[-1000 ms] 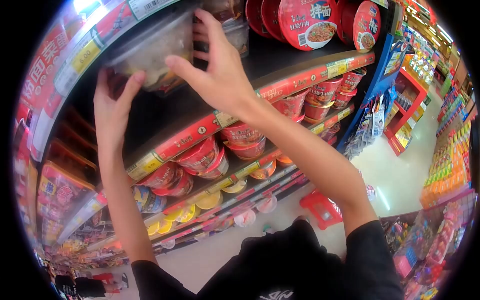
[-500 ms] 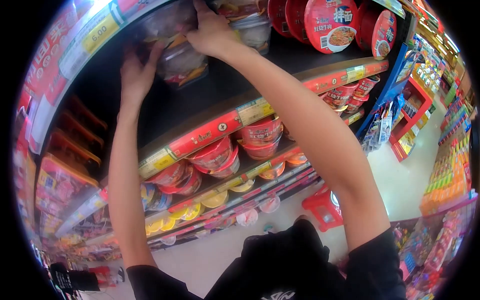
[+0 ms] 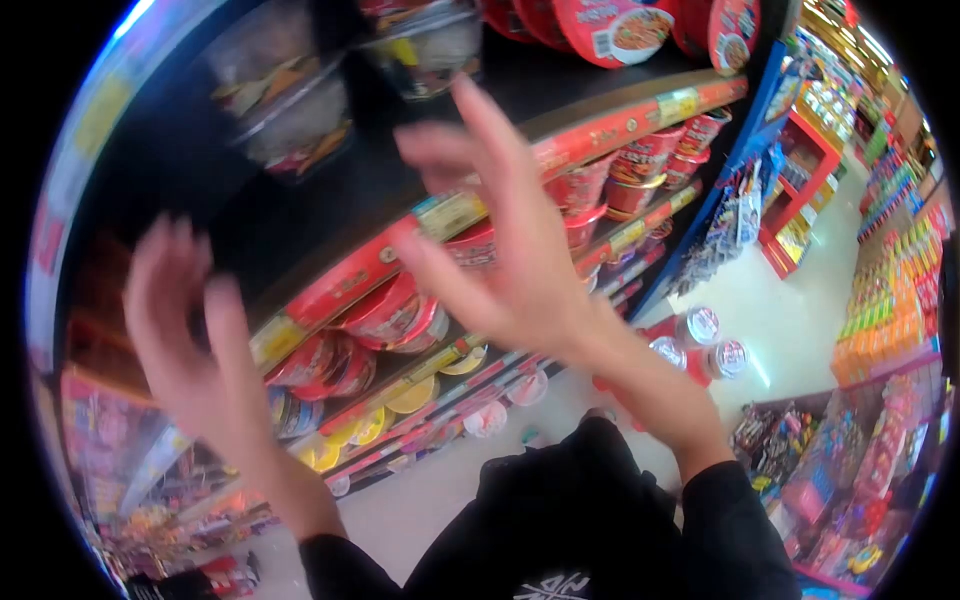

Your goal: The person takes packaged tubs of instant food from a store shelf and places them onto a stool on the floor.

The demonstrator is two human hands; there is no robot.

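Observation:
Both hands are off the shelf and smeared by motion. My left hand is at the left, below and left of a stack of clear plastic tubs on the dark upper shelf. Its fingers are apart and hold nothing. My right hand, fingers spread and empty, is in front of the red shelf edge. Just above it another stack of clear tubs stands on the same shelf. The contents of the tubs are blurred.
Red noodle bowls stand on edge at the upper shelf's right. More red tubs fill the shelf below. A blue shelf end and a red display stand are at the right. Several lidded containers show near my right forearm.
My hands have let go of the clear tubs and drawn back, down toward my body. The tubs now stand stacked on the upper shelf. The view has shifted slightly.

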